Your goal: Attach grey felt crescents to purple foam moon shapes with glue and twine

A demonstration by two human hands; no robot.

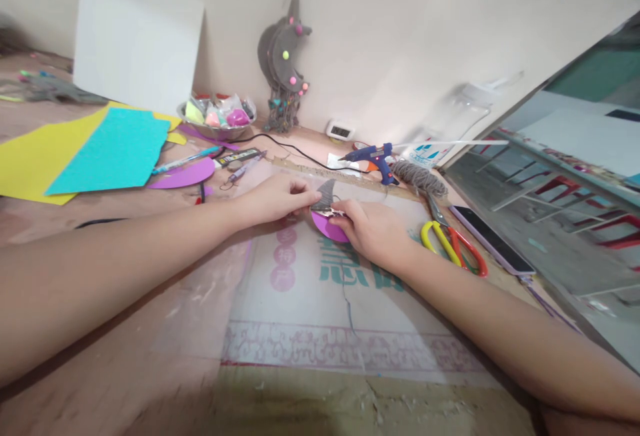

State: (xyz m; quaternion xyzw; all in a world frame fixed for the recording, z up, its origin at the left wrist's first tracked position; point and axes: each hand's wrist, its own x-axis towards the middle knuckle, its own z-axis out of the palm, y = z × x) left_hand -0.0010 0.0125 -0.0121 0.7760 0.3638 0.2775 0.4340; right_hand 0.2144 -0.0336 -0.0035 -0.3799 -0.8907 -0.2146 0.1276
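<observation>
Between my two hands is a purple craft piece (327, 228), its upper, pointed part wound with grey yarn (326, 193). My left hand (280, 200) pinches the wound part from the left, thumb and forefinger together. My right hand (373, 231) is closed on the piece's right side, with fingertips at the lower edge of the winding. A thin strand of yarn (348, 303) trails down below the piece over a printed plastic sheet (280, 343). The right fingertips partly hide the edge where winding meets purple.
Right of my hands lie a blue glue gun (373, 156), a grey yarn skein (420, 177), scissors (453, 243) and a phone (493, 239). Leftward are turquoise (113, 149) and yellow sheets (30, 163) and a filled bowl (220, 129). A grey moon ornament (287, 56) hangs behind.
</observation>
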